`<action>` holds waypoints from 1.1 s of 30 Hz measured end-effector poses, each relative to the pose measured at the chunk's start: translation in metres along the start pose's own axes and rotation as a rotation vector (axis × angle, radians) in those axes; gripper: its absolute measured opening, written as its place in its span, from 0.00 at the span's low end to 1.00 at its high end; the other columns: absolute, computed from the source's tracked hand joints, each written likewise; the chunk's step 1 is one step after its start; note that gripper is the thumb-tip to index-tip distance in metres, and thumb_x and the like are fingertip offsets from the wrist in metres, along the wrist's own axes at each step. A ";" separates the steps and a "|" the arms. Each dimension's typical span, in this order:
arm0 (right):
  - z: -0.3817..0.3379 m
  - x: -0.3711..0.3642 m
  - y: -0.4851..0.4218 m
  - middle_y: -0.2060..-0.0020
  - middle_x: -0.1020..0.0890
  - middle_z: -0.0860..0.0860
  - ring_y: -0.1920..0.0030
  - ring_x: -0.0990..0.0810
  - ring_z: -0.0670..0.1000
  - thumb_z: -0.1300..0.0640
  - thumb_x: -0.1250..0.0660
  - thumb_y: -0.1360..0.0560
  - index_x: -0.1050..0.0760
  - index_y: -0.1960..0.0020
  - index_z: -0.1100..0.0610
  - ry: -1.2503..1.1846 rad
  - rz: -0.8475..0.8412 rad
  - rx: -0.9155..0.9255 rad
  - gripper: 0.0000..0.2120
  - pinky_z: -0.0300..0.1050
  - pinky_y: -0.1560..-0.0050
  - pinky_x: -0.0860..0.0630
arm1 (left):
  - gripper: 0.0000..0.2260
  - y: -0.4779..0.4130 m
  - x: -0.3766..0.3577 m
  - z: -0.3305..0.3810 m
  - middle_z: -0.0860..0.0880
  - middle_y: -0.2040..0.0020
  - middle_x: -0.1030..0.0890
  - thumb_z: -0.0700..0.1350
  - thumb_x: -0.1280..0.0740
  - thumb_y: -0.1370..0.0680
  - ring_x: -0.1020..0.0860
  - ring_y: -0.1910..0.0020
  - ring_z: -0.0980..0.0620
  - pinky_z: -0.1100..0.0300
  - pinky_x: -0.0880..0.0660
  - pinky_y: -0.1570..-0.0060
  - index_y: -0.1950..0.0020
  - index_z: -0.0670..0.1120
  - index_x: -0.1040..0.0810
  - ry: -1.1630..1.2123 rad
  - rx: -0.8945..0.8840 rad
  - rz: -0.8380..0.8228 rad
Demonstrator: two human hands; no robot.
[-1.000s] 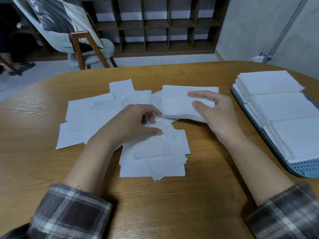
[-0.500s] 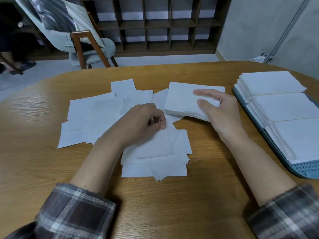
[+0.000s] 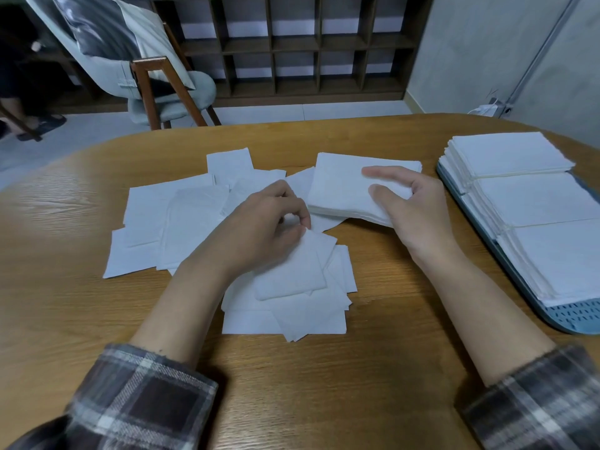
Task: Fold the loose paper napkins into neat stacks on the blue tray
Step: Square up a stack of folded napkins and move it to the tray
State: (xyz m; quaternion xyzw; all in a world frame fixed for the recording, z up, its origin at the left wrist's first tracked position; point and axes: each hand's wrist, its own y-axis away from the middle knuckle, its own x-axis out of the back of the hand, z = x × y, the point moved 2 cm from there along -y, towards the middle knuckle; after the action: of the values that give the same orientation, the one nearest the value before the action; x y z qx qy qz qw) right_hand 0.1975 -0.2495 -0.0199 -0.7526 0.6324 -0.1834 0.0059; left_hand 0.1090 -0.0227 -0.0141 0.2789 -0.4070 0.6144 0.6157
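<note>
Pinching the far corner of a small folded white paper napkin (image 3: 292, 267), the left hand (image 3: 259, 232) has its grip closed, thumb against curled fingers. A second ago those fingers lay spread flat on the same heap. Further out, the right hand (image 3: 412, 209) keeps its grip clamped on a thick square stack of folded white napkins (image 3: 341, 186), thumb and forefinger on top and the other fingers tucked at its right edge. It has carried the stack slightly nearer the perforated blue plastic tray (image 3: 581, 315) since then.

Counted, there are two hands in two grey plaid flannel sleeves (image 3: 143, 394) and one held stack. Three neat white napkin stacks (image 3: 535, 199) sit in a row on the one tray at the right. The loose flat white napkins (image 3: 181, 222) overlap too much to number and spread from the near middle out to the left. The held stack is off the tray, just left of it, over the far edge of the loose sheets.

Everything lies on a rounded wood-grain bench (image 3: 324, 384). Beyond its far edge is a pale tiled floor (image 3: 292, 110), with one grey upholstered chair (image 3: 168, 92) on wooden legs at the left. A dark wooden cubby shelf (image 3: 292, 43) runs along the back, and a grey wall (image 3: 487, 43) at the right has a white plug (image 3: 487, 108) low down.
</note>
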 end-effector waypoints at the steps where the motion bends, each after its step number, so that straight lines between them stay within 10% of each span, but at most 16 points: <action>1: -0.001 0.000 0.000 0.43 0.14 0.35 0.37 0.23 0.31 0.63 0.31 0.20 0.13 0.42 0.48 -0.001 -0.001 0.001 0.14 0.20 0.40 0.32 | 0.05 -0.001 0.002 0.000 0.56 0.45 0.24 0.44 0.28 0.19 0.23 0.50 0.58 0.63 0.26 0.50 0.49 0.54 0.15 0.011 -0.023 0.031; 10: -0.002 0.000 0.000 0.44 0.15 0.34 0.38 0.23 0.30 0.62 0.31 0.20 0.13 0.42 0.48 0.001 0.005 -0.003 0.13 0.20 0.42 0.33 | 0.01 0.001 0.009 0.008 0.57 0.28 0.23 0.46 0.27 0.19 0.30 0.26 0.55 0.57 0.33 0.30 0.49 0.52 0.15 -0.010 -0.113 0.108; 14: -0.005 -0.002 0.001 0.45 0.14 0.37 0.40 0.20 0.34 0.56 0.30 0.19 0.13 0.43 0.49 -0.082 -0.025 -0.013 0.09 0.31 0.39 0.27 | 0.03 0.003 0.014 0.015 0.60 0.44 0.16 0.48 0.29 0.17 0.18 0.51 0.51 0.68 0.28 0.58 0.48 0.51 0.18 0.207 -0.040 0.173; 19: -0.010 -0.008 0.004 0.43 0.13 0.46 0.37 0.18 0.48 0.34 0.34 0.21 0.12 0.46 0.50 -0.257 -0.211 -0.128 0.22 0.51 0.33 0.26 | 0.02 0.002 0.016 0.022 0.57 0.52 0.16 0.46 0.27 0.18 0.18 0.48 0.56 0.64 0.23 0.48 0.49 0.48 0.18 0.429 -0.005 0.315; 24: -0.012 -0.010 0.011 0.47 0.11 0.49 0.44 0.13 0.49 0.55 0.27 0.20 0.15 0.42 0.55 -0.252 -0.262 -0.080 0.08 0.47 0.43 0.18 | 0.04 0.000 0.012 0.018 0.56 0.53 0.15 0.47 0.25 0.19 0.18 0.50 0.57 0.63 0.24 0.56 0.45 0.51 0.17 0.509 0.077 0.466; 33: -0.012 -0.012 0.008 0.40 0.17 0.47 0.39 0.17 0.51 0.60 0.28 0.20 0.24 0.28 0.44 -0.331 -0.318 -0.055 0.23 0.46 0.45 0.20 | 0.05 0.001 0.011 0.019 0.60 0.49 0.12 0.39 0.25 0.20 0.18 0.50 0.68 0.75 0.29 0.50 0.47 0.48 0.11 0.577 0.106 0.344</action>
State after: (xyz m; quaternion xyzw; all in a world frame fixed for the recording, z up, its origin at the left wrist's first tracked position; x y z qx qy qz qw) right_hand 0.1852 -0.2366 -0.0136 -0.8625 0.5009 -0.0389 0.0599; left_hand 0.1037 -0.0323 0.0046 0.0523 -0.2247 0.7831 0.5775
